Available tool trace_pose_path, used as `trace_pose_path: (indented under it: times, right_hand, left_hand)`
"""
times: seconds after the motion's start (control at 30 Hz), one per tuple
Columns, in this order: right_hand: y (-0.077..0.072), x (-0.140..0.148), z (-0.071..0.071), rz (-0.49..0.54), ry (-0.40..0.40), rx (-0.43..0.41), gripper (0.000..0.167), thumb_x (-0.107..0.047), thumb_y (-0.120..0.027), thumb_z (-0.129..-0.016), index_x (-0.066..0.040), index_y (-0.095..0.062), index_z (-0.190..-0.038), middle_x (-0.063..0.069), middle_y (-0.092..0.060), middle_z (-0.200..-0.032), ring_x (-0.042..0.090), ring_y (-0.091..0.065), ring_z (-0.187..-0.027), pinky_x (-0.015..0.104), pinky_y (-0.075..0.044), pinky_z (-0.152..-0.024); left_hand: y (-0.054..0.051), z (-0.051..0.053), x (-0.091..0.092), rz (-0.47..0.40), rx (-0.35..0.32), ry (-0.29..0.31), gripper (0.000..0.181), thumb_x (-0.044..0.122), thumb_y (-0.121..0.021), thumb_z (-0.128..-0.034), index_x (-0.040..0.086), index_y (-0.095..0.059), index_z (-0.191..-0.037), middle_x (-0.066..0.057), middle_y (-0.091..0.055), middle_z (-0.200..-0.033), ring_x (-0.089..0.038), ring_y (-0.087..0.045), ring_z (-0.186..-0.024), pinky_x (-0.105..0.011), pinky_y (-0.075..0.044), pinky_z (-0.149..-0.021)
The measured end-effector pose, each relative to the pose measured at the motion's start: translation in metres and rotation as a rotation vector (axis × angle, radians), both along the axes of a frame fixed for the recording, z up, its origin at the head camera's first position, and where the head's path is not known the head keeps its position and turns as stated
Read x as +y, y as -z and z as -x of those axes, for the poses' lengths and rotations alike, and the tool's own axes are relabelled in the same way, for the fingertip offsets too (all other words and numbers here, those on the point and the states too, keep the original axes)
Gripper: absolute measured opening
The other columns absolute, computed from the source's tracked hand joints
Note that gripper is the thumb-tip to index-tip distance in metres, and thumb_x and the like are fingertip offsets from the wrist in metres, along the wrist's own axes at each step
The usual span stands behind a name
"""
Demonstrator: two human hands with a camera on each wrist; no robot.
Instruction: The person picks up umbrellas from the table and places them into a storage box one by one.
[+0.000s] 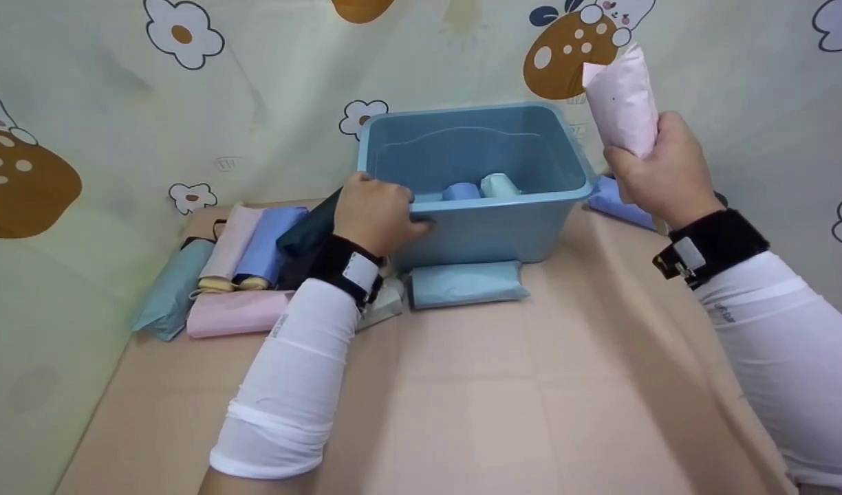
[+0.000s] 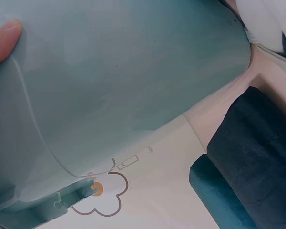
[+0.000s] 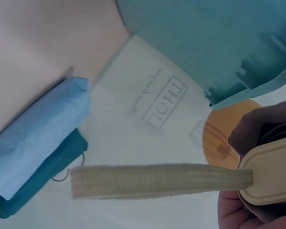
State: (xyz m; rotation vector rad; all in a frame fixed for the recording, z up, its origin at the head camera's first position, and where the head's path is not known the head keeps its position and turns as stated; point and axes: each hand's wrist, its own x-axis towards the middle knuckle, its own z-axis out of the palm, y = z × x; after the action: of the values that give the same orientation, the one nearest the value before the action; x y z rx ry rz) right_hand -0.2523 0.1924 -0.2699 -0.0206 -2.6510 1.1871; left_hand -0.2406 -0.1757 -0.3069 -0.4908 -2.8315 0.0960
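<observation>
My left hand [image 1: 376, 214] grips the front left rim of a blue plastic bin [image 1: 490, 230]; its thumb shows against the bin's wall in the left wrist view. Inside the bin lie a blue roll [image 1: 461, 191] and a pale mint roll [image 1: 500, 185]. To the right, above the table, my right hand [image 1: 668, 175] holds a pink folded umbrella [image 1: 626, 103], tilted upward. Its beige handle [image 3: 271, 169] and flat wrist strap [image 3: 162, 181] show in the right wrist view, with fingers wrapped around behind.
Left of the bin lie several wrapped rolls, among them a blue one [image 1: 270, 244], a pink one [image 1: 239, 314] and a dark one [image 2: 255, 152]. A teal packet [image 1: 468, 284] rests before the bin. Another blue roll [image 1: 620, 201] lies at right. Patterned cloth [image 1: 276, 89] hangs behind.
</observation>
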Motion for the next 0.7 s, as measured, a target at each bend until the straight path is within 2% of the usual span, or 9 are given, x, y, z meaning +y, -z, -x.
trace_pose_path:
  times: [0.13,0.33,0.53,0.7]
  right_hand:
    - [-0.006,-0.014,0.002,0.009,-0.023,0.017,0.07,-0.043,-0.064,-0.099,-0.002,-0.036,-0.149,0.019,-0.052,-0.141,0.035,-0.055,-0.118,0.061,-0.055,-0.101]
    - [-0.009,-0.039,0.003,0.013,-0.079,0.049,0.068,-0.038,-0.065,-0.099,-0.002,-0.037,-0.15,0.018,-0.053,-0.144,0.035,-0.056,-0.125,0.062,-0.048,-0.111]
    - [-0.01,-0.066,0.003,0.006,-0.119,-0.002,0.071,-0.043,-0.067,-0.099,-0.008,-0.036,-0.153,0.013,-0.052,-0.147,0.033,-0.055,-0.128,0.062,-0.046,-0.113]
    - [-0.009,-0.082,0.006,-0.012,-0.138,0.001,0.07,-0.041,-0.069,-0.1,-0.009,-0.037,-0.152,0.013,-0.052,-0.147,0.033,-0.056,-0.128,0.062,-0.046,-0.113]
  left_hand:
    - [0.001,-0.001,-0.001,0.0,0.024,0.01,0.054,0.063,-0.072,-0.0902,0.009,-0.077,-0.087,-0.008,-0.075,-0.076,-0.027,-0.074,-0.08,-0.049,-0.05,-0.101]
    - [0.0,0.0,-0.001,-0.012,0.007,0.007,0.053,0.062,-0.072,-0.0907,0.01,-0.077,-0.088,-0.008,-0.076,-0.076,-0.026,-0.074,-0.082,-0.05,-0.049,-0.106]
    - [-0.001,0.0,-0.001,-0.01,-0.016,0.003,0.052,0.061,-0.071,-0.0916,0.01,-0.078,-0.091,-0.008,-0.076,-0.078,-0.027,-0.075,-0.086,-0.051,-0.047,-0.109]
    - [-0.002,0.0,0.001,-0.01,-0.038,-0.007,0.051,0.06,-0.071,-0.0925,0.009,-0.078,-0.094,-0.008,-0.077,-0.08,-0.027,-0.075,-0.088,-0.051,-0.046,-0.111]
